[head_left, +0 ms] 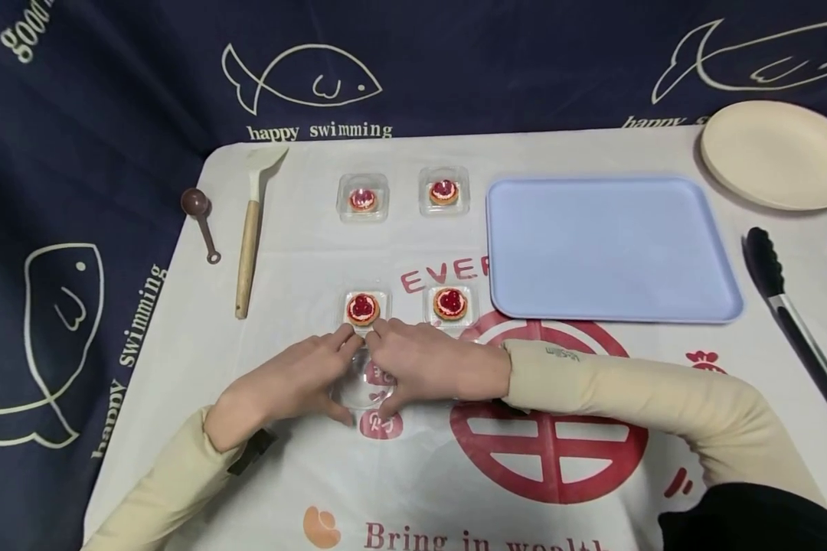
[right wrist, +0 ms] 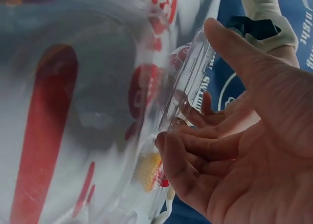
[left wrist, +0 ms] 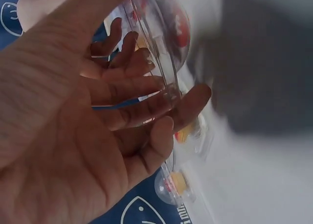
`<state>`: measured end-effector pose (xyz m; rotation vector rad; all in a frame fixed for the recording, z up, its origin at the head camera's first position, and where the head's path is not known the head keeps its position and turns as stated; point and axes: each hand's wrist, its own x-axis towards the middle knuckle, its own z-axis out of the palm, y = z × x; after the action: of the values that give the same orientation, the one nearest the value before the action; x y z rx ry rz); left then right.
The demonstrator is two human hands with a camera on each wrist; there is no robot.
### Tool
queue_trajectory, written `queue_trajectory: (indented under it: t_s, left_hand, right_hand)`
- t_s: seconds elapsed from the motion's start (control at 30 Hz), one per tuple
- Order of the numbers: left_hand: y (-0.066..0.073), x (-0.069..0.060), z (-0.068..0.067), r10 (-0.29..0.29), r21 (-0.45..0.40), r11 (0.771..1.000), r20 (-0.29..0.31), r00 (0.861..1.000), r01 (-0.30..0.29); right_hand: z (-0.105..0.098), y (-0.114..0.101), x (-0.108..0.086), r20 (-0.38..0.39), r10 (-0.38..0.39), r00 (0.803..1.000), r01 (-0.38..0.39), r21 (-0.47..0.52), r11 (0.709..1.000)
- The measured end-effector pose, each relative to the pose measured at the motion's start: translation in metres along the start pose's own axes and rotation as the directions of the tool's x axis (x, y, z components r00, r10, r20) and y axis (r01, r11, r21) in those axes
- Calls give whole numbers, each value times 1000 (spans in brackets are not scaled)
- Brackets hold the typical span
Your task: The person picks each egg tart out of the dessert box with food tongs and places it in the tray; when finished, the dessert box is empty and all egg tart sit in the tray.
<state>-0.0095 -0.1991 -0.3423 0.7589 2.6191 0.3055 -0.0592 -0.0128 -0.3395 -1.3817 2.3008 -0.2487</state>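
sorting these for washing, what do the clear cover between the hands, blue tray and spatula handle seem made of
Clear cover: probably thin, glossy plastic; see-through with bright edge highlights. Blue tray: likely plastic, smooth, fairly matte, evenly coloured. Spatula handle: apparently wood, light brown, dull finish.

Free lane between spatula [head_left: 248, 256] and tarts [head_left: 363, 309], left grip [head_left: 295, 376] across near end.

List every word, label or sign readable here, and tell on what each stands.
"happy swimming": blue cloth, repeated.
"good": blue cloth, cut by the frame.
"night": blue cloth, right wrist view.
"EVE": white tablecloth, next letter partly under the blue tray.
"Bring in wealth": white tablecloth, bottom edge cut off.
Too small or blurred: the right sleeve's print and characters in the tablecloth's red badges.
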Motion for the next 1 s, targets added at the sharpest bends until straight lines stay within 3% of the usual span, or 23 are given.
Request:
queue_trajectory:
  t_s: [0.33, 0.47, 0.57, 0.73, 0.87, 1.0]
  left_hand:
    - [7, -2, 6, -2, 95, 995, -55, 999, 8]
    - [9, -6, 4, -15, 107, 994, -69, 998, 22]
    - [9, -11, -3, -11, 95, 995, -97, 995, 21]
    - [6, -13, -28, 51, 111, 993, -195, 979, -30]
    - [2, 3, -51, 100, -8, 994, -248, 963, -106]
    - [-8, 41, -71, 83, -221, 963, -302, 950, -155]
  right_hand:
    - [-4, 3, -8, -30, -17, 999, 16, -29, 999]
    - [-17, 12, -13, -12, 9, 1000, -8, 31, 999]
    - [-32, 24, -19, -29, 34, 999, -32, 94, 995]
    - [-59, 58, -28, -145, 67, 987, -32, 228, 973]
    - [-81, 96, -26, -262, 124, 957, -43, 295, 954]
    - [-98, 135, -16, -335, 221, 916, -107, 326, 939]
